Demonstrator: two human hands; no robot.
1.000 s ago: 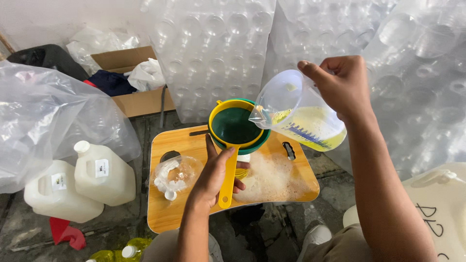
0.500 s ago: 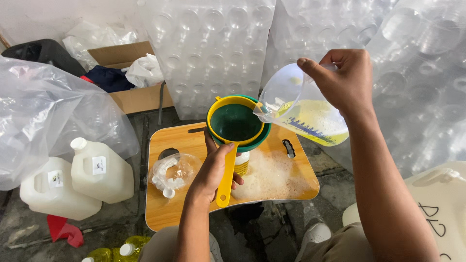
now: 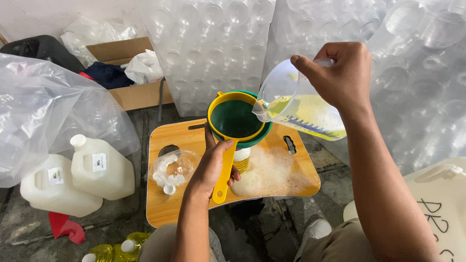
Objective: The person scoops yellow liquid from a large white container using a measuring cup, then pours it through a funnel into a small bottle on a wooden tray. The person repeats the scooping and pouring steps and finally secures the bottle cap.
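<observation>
While the clear measuring jug (image 3: 296,109) is tilted at approx 2 o'clock of the yellow sieve (image 3: 233,119), its spout is held just over the sieve rim. The jug's handle is gripped by the right hand (image 3: 342,73), grip closed round it; yellow liquid is seen inside. The sieve's handle is pinched by the left hand (image 3: 211,167) at approx 6 o'clock of the bowl, w/ a green funnel (image 3: 259,138) beneath, set in a bottle (image 3: 241,159) on the wooden worktop (image 3: 160,213). Foam (image 3: 274,174) is spread at 4 o'clock; a bag of white caps (image 3: 172,170) lies at 8 o'clock.
</observation>
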